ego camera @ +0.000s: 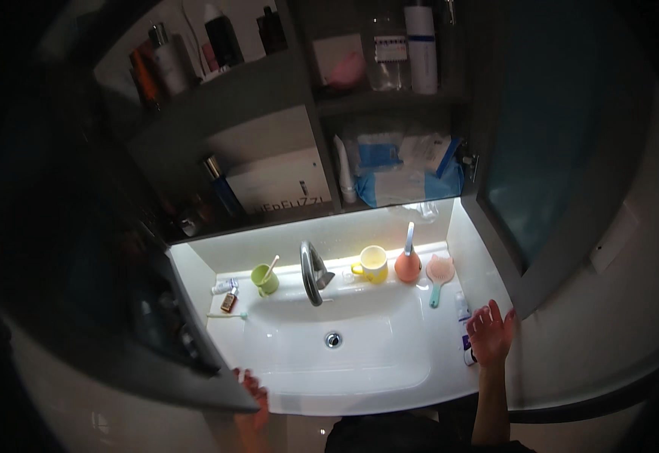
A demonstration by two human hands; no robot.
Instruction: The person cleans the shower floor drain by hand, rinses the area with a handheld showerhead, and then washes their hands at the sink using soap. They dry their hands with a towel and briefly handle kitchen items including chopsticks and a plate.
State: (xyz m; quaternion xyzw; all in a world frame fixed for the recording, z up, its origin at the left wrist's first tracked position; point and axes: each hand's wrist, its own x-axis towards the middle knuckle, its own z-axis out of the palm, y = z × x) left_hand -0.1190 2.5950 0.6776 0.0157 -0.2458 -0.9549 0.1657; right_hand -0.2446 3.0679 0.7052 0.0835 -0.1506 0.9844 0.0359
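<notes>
My right hand [490, 335] is raised at the right end of the white washbasin [386, 390], palm showing and fingers apart. It holds nothing visible. Its edge is close to the lower corner of the right cabinet door [519, 294]; contact is unclear. Behind its fingers lies a white and purple bottle [463, 323], partly covered. At the basin's front left, my left hand [254, 396] has bent fingers beside the lower corner of the left cabinet door [216, 390]. Whether they grip the door cannot be told. Both doors of the wall cabinet [250, 223] are swung outward.
A curved faucet [309, 277] rises behind the drain [334, 340]. Along the ledge stand a green cup [264, 280], a yellow mug [373, 266] and an orange bulb-shaped holder [407, 266]. A hairbrush [440, 272] lies right, a toothbrush [227, 315] left. Shelves hold bottles and blue packs [408, 184].
</notes>
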